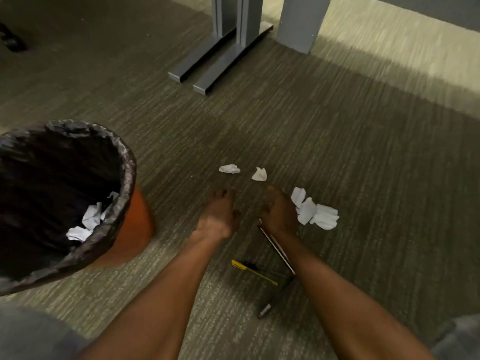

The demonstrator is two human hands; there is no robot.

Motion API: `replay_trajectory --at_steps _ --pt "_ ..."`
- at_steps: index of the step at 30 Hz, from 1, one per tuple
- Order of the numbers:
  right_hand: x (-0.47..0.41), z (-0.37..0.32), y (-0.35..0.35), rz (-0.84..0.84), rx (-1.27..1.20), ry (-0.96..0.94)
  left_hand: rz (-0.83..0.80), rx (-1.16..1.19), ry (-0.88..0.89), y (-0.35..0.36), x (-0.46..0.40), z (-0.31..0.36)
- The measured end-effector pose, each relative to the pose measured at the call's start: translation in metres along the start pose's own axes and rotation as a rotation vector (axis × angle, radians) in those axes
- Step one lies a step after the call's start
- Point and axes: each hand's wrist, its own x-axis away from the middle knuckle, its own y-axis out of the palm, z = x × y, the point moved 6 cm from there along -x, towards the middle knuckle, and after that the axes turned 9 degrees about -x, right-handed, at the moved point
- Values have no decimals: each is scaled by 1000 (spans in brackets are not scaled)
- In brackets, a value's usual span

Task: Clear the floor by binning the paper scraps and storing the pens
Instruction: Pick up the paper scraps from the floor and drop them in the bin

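Left hand [218, 216]: I see it low over the carpet [363, 165], palm down, fingers [220, 194] loosely spread, holding nothing.
Right hand [279, 211]: I see it curled, its fingers closed round the upper end of a silver pen [276, 246]; the shaft runs back along the forearm.
Paper scraps, loose: two small crumpled scraps [229, 168] and [259, 174] lie just beyond both hands; a larger crumpled clump [315, 210] lies touching or just beside the right hand, on its outer side.
Bin [124, 229]: orange, lined with a dark bag [65, 162], standing left of the hands; white crumpled paper [88, 224] already lies inside.
Other pens: a yellow pen [253, 272] lies on the carpet between the forearms; a dark pen [265, 311] lies nearer me, partly under the right forearm.
Surroundings: grey metal counter legs [215, 61] and a grey panel [301, 24] stand well beyond the scraps.
Obstructions: I see nothing lying between the hands and the bin; the right forearm hides part of the dark pen.
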Motion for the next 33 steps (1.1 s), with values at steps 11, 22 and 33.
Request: replay_trajectory --at_steps 11,22,33 --pt "4 86 16 -295 579 -64 -52 -91 81 53 -50 17" --pt "-20 85 -3 218 -336 197 39 -186 73 39 -165 -15" --pt "-36 151 -38 452 -953 679 153 -167 8 75 -173 -18"
